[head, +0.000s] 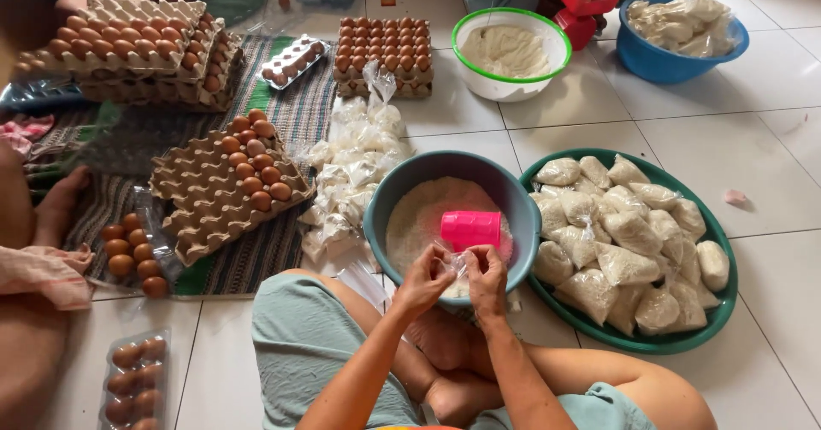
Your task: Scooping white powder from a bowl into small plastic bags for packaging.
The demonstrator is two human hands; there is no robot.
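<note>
hands (pixel 455 277) on clear plastic bag (pixel 455 262)

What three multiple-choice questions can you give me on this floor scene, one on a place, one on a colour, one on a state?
1. Where does the pink cup lie?
A. in the grey-blue basin
B. on the green tray
C. among the eggs

2. What colour is the rim of the white bowl?
A. red
B. green
C. yellow

3. What are the left hand and right hand doing?
A. resting flat on the floor
B. pinching a clear plastic bag
C. lifting an egg carton

Answers: 1 A, the cup lies on the white grain in the basin; 2 B, a green band rings it; 3 B, both hands meet on the bag.
</note>
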